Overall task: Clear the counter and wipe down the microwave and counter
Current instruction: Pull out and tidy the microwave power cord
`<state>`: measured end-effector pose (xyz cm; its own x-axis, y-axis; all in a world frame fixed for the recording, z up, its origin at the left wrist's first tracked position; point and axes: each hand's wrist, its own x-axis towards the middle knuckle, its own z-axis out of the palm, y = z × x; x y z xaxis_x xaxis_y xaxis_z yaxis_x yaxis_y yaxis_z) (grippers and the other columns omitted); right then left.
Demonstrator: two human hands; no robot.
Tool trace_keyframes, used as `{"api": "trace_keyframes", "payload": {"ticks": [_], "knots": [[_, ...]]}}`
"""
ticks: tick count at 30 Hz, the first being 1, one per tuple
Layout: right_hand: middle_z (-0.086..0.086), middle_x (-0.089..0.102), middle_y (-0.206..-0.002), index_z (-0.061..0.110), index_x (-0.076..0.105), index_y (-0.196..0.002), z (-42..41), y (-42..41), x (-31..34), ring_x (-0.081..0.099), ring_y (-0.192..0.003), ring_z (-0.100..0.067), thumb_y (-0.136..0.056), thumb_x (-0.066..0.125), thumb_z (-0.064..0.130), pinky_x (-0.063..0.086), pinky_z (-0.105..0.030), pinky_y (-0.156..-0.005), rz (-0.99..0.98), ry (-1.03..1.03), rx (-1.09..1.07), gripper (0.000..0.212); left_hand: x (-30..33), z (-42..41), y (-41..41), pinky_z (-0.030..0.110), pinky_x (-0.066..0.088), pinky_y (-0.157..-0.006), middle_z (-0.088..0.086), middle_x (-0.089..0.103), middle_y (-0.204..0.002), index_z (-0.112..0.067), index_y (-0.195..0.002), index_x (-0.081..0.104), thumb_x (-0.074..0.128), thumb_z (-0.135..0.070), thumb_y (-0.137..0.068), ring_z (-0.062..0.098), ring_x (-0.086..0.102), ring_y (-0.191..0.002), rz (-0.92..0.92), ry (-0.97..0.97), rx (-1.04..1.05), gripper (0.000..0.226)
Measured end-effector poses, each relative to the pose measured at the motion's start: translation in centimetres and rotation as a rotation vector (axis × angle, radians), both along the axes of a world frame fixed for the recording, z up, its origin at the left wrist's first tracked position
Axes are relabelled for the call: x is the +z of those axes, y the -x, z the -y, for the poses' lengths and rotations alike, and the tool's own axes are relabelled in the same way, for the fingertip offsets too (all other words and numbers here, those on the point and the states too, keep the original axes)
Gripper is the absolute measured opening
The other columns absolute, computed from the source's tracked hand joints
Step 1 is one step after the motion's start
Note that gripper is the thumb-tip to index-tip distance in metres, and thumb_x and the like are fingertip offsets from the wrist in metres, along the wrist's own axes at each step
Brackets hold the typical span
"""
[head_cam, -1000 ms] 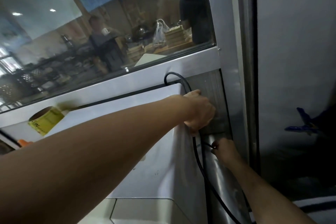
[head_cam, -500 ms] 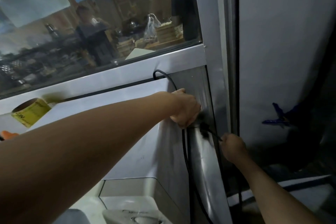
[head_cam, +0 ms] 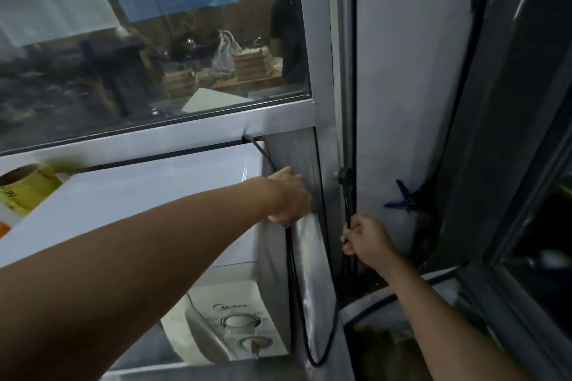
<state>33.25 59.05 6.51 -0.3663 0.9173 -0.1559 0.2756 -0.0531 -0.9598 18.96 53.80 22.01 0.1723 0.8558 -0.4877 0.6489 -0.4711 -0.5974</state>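
A white microwave (head_cam: 148, 195) fills the lower left, its two control knobs facing down toward me. My left hand (head_cam: 289, 195) rests curled over its far right top corner, against the metal panel behind. A black power cable (head_cam: 298, 303) comes from behind the microwave, runs down its right side and loops back up. My right hand (head_cam: 365, 240) is closed on that cable just below the black plug (head_cam: 344, 176), which hangs free beside the metal post.
A glass window (head_cam: 154, 40) in a metal frame stands behind the microwave. A yellow tape roll (head_cam: 24, 187) lies on the microwave's left top. A grey wall with a blue clip (head_cam: 405, 196) is to the right, with a dark door frame beyond.
My right hand has pulled the cable and plug out from the gap beside the microwave and moved right and up. My left hand has stayed on the corner.
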Motion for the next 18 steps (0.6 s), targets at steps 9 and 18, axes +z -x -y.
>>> {"api": "trace_keyframes", "payload": {"ticks": [9, 18], "knots": [[-0.01, 0.065, -0.078, 0.013, 0.055, -0.075, 2.3, 0.8, -1.9, 0.071, -0.069, -0.016, -0.091, 0.052, 0.005, 0.059, -0.028, -0.068, -0.173, -0.09, -0.047, 0.018, -0.8, -0.4, 0.1, 0.031, 0.038, -0.081, 0.002, 0.063, -0.103, -0.017, -0.096, 0.062, 0.05, -0.021, -0.092, 0.021, 0.055, -0.098, 0.055, -0.094, 0.031, 0.014], [0.0, 0.065, -0.108, 0.02, 0.06, -0.107, 2.9, 0.6, -2.4, 0.061, -0.103, -0.01, -0.092, 0.051, 0.004, 0.052, -0.032, -0.09, -0.122, -0.362, 0.111, 0.023, -2.2, -2.9, -0.4, 0.031, 0.034, -0.074, 0.002, 0.064, -0.1, -0.016, -0.102, 0.062, 0.064, -0.033, -0.085, 0.022, 0.06, -0.094, 0.11, -0.205, 0.045, 0.024]]}}
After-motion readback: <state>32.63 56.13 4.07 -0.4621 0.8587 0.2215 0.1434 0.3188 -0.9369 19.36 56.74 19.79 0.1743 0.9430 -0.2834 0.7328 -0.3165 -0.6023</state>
